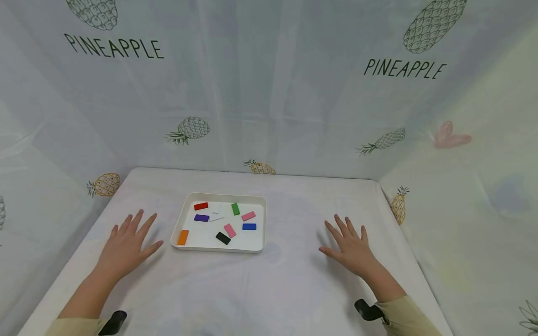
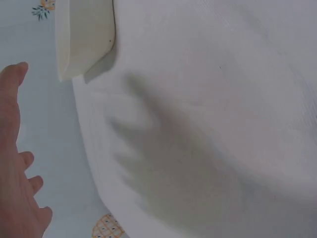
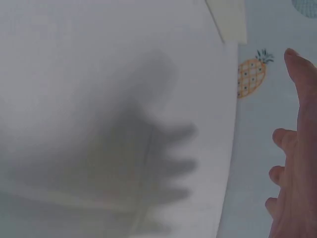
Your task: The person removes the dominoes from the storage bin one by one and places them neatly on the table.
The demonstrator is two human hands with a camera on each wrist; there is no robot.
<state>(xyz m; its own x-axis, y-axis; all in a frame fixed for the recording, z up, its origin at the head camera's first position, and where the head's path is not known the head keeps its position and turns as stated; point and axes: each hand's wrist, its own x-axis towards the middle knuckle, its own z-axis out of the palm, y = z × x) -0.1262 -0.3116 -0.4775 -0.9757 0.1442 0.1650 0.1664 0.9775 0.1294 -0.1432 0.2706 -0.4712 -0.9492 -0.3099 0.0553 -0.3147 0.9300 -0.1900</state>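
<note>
My left hand [image 1: 126, 247] hovers over the white cloth, left of a shallow white tray [image 1: 197, 246], fingers spread and holding nothing. Well to the tray's right, my right hand [image 1: 350, 247] is also spread and empty above the cloth. In the tray lie small flat blocks: red [image 1: 201, 206], purple [image 1: 201, 218], orange [image 1: 182, 237], black [image 1: 223, 238], green [image 1: 235, 209], blue [image 1: 249, 227] and two pink, one a pink block [image 1: 230, 230] near the middle. White pieces [image 1: 216, 217] among them blend with the tray floor. Both wrist views show the hands' shadows on the cloth.
A white cloth covers the table [image 1: 286, 289]. Behind and beside it hangs a pale curtain [image 1: 252, 93] printed with pineapples. Each wrist wears a black device, the left device [image 1: 112, 323] and the right device [image 1: 366, 310], next to a beige sleeve.
</note>
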